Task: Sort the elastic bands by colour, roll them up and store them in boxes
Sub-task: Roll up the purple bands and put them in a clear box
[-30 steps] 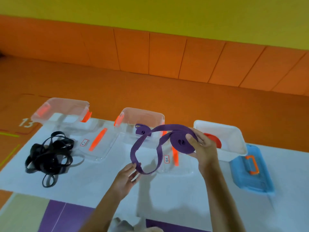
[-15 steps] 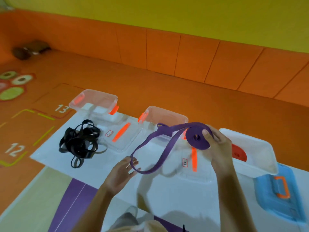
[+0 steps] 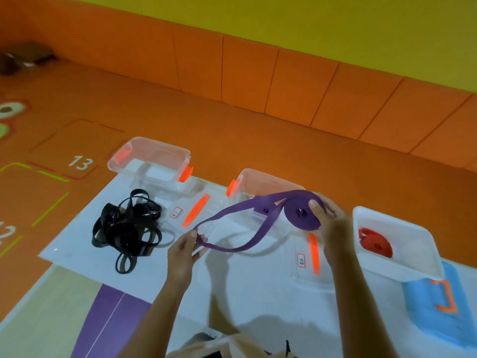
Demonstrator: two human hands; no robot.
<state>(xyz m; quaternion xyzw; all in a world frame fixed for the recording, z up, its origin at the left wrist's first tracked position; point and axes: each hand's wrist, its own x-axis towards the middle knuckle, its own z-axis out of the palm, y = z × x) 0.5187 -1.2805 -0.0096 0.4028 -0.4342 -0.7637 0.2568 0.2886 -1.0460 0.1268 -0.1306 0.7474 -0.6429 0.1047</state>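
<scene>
My right hand [image 3: 329, 220] grips a partly rolled coil of the purple elastic band [image 3: 302, 214], held above the middle clear box [image 3: 260, 180]. The band's loose loop hangs left and down to my left hand [image 3: 184, 250], which pinches its far end. A tangle of black bands [image 3: 126, 227] lies on the white sheet at the left. A rolled red band [image 3: 375, 242] sits inside the white box [image 3: 418, 259] at the right. Another clear box [image 3: 149, 156] stands at the back left.
Clear lids with orange handles [image 3: 195, 214] [image 3: 313, 253] lie in front of the clear boxes. A blue lid [image 3: 438, 308] lies beside the white box. The white sheet [image 3: 258, 293] covers an orange play mat with numbers. An orange padded wall runs behind.
The view has swung left and tilted. My right hand has wound more band onto the coil, so the hanging loop is shorter and stretched toward my left hand.
</scene>
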